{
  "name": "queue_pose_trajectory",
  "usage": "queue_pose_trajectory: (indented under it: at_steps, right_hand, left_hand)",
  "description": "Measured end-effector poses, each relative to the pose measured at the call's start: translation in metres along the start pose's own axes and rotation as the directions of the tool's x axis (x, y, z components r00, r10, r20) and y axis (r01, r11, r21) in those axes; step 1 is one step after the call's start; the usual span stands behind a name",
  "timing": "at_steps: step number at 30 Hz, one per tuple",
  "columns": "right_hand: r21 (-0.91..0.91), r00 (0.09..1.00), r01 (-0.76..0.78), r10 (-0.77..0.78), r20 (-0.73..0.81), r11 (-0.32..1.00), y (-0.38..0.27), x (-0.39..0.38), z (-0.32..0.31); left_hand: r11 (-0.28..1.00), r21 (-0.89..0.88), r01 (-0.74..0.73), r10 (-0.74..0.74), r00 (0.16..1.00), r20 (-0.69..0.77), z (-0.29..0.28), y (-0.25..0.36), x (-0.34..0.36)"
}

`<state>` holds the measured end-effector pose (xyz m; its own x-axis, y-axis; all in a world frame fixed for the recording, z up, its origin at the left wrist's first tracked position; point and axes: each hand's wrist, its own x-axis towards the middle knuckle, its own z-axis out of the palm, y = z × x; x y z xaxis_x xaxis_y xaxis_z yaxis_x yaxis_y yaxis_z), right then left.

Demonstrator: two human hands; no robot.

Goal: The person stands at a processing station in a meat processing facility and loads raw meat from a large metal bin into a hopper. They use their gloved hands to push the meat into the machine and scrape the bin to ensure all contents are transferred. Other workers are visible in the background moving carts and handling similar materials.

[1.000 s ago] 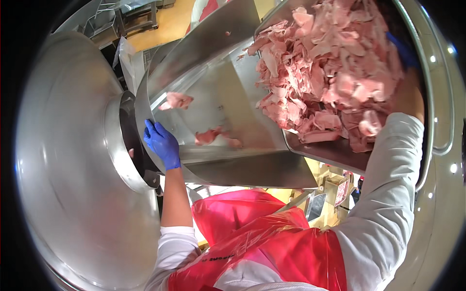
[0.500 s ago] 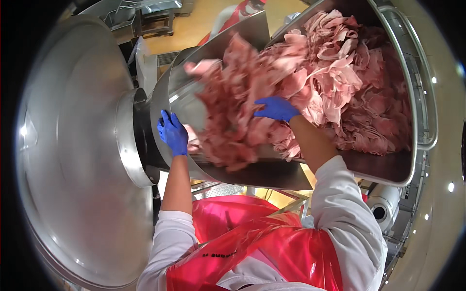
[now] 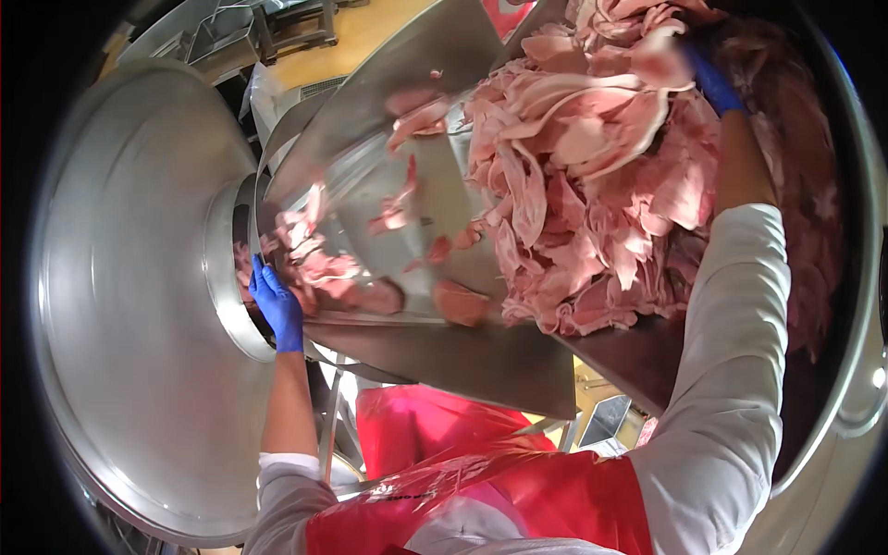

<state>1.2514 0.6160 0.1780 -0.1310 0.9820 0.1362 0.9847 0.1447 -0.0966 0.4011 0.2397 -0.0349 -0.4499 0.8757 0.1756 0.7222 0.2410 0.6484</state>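
Observation:
My left hand (image 3: 279,310), in a blue glove, grips the rim of a sheet-metal chute (image 3: 444,356) beside the round mouth of a big steel drum (image 3: 139,305). A few loose slices of pale pink meat (image 3: 324,268) lie along the chute, some blurred, with several at the drum's mouth. To the right, a large heap of meat slices (image 3: 592,213) spills from a deep metal tub (image 3: 846,370) onto the chute. My right hand (image 3: 714,81), also in a blue glove, reaches into the far part of the heap; its fingers are partly hidden and smeared by motion.
Metal racks (image 3: 296,32) stand on the yellow floor (image 3: 379,42) at the far left. A clear plastic sheet (image 3: 265,97) hangs beyond the drum's mouth. A red plastic apron (image 3: 444,425) covers my front, close to the chute's near wall.
The meat that covered the chute has moved left toward the drum, baring much of the metal. The tub's heap looms nearer. My right hand has gone right and farther away; my left shifted left and nearer.

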Motion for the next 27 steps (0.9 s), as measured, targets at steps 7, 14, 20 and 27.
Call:
queue_pose_trajectory:
  at_steps: [7, 14, 20, 27]
  right_hand:
    - [0.617, 0.898, -0.42, 0.402, 0.178, 0.666, -0.111, -0.007, 0.043]
    - [0.529, 0.938, -0.113, -0.084, 0.335, 0.841, -0.216, -0.029, 0.096]
    - [0.727, 0.79, -0.166, -0.351, 0.502, 0.666, -0.366, -0.099, 0.133]
    - [0.754, 0.802, -0.151, -0.366, 0.471, 0.639, -0.483, -0.141, 0.067]
  left_hand:
    - [0.995, 0.061, -0.08, 0.08, 0.997, -0.001, -0.002, 0.0, 0.011]
    - [0.992, 0.112, -0.054, 0.05, 0.998, 0.035, -0.004, 0.007, 0.022]
    - [0.999, 0.047, 0.007, -0.008, 1.0, 0.019, -0.009, 0.011, 0.011]
    - [0.996, 0.086, -0.004, 0.006, 1.0, -0.027, -0.013, 0.032, 0.015]
